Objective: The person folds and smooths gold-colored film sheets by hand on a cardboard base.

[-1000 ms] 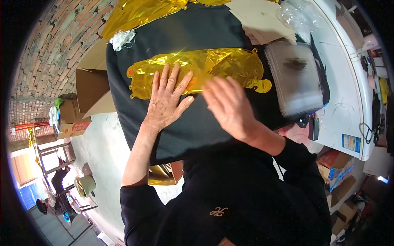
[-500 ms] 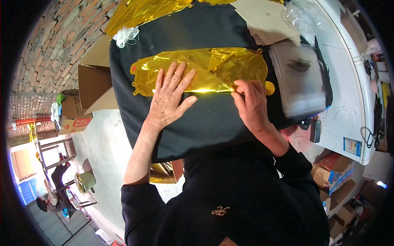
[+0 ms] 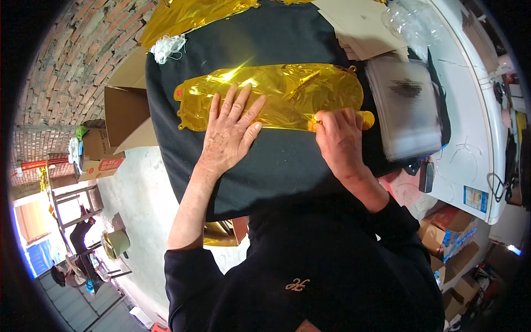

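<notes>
A shiny gold foil balloon (image 3: 287, 88), flat and folded into a long strip, lies across the black cloth (image 3: 265, 177). My left hand (image 3: 229, 130) rests flat on its left half with the fingers spread. At the near edge, toward the right end, my right hand (image 3: 340, 135) pinches the foil between thumb and bent fingers. Small round tabs stick out at both ends of the balloon. To the right of my right hand is a stack of clear plastic bags (image 3: 404, 110).
More gold foil (image 3: 199, 19) lies at the far edge, near a bundle of white string (image 3: 167, 48). Cardboard sheets (image 3: 359, 30) and crumpled clear plastic (image 3: 415, 25) sit at the back right. An open carton (image 3: 127, 113) stands left of the table. Another person (image 3: 72, 271) is far left.
The diagonal fold on the balloon's right half has flattened out. My right hand has shifted slightly, still pinching the near edge; my left hand stays put, its thumb drawn closer to the fingers.
</notes>
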Tool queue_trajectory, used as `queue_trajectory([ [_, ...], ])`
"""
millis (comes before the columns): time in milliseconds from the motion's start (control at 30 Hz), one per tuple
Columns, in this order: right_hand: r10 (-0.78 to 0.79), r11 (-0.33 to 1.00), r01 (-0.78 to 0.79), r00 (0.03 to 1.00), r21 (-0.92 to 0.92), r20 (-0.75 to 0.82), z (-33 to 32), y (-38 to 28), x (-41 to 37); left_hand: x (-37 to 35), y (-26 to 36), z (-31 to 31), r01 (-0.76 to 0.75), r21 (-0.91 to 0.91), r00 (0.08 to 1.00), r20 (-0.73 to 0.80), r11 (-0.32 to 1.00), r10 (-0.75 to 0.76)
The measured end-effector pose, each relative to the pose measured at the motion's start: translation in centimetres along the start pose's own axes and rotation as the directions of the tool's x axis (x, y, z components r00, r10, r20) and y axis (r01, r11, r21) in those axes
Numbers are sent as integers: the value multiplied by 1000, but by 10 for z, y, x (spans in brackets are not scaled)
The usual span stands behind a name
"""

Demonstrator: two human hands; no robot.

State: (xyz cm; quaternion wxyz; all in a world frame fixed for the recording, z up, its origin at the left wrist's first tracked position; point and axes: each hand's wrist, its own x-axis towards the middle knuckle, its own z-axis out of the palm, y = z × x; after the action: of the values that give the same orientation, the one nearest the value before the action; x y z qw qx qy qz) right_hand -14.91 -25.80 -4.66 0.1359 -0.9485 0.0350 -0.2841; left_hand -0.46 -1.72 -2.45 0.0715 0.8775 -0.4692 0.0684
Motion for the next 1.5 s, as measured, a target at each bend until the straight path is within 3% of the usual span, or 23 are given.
queue_trajectory([
  [200, -119, 985, 121, 993, -126, 24, -13, -10, 7, 1, 0, -2, 8, 4, 1000, 30, 1000, -8],
  [267, -167, 986, 167, 986, 6, 12, -16, -24, 13, 2, 2, -3, 18, -3, 999, 46, 1000, -17],
  [333, -281, 960, 273, 948, 67, 153, -6, -40, 11, 2, 1, -3, 21, -16, 999, 48, 1000, -20],
  [400, -292, 956, 288, 905, 59, 309, -5, -65, 18, 1, 0, -1, 11, -27, 1000, 18, 1000, -11],
  [467, -255, 967, 241, 878, 86, 405, 10, -69, 10, 2, 0, 0, 6, -37, 1000, 3, 999, -6],
  [867, -80, 997, 75, 905, 29, 417, -33, -19, -17, 3, 4, -6, 27, -22, 998, 48, 999, -26],
  [900, -62, 994, 21, 912, 103, 407, -36, -17, -19, 3, 4, -6, 25, -20, 998, 50, 999, -24],
  [1000, -120, 992, 127, 918, 6, 378, -44, -8, -17, 3, 2, -8, 15, 2, 998, 55, 1000, -15],
  [1133, -33, 993, 44, 995, -113, 95, -62, 29, 4, 2, 2, -5, 6, 47, 998, 70, 999, -10],
  [1200, 53, 996, -44, 993, -78, 109, -71, 52, 13, 1, 1, -4, 5, 60, 997, 73, 998, -9],
  [1367, 29, 998, -39, 981, 49, 193, -70, 75, 14, 0, -1, -2, 12, 62, 997, 69, 998, -16],
  [1500, 134, 956, -205, 941, 210, 312, -65, 79, 10, -2, -4, 1, 8, 43, 999, 40, 999, -10],
])
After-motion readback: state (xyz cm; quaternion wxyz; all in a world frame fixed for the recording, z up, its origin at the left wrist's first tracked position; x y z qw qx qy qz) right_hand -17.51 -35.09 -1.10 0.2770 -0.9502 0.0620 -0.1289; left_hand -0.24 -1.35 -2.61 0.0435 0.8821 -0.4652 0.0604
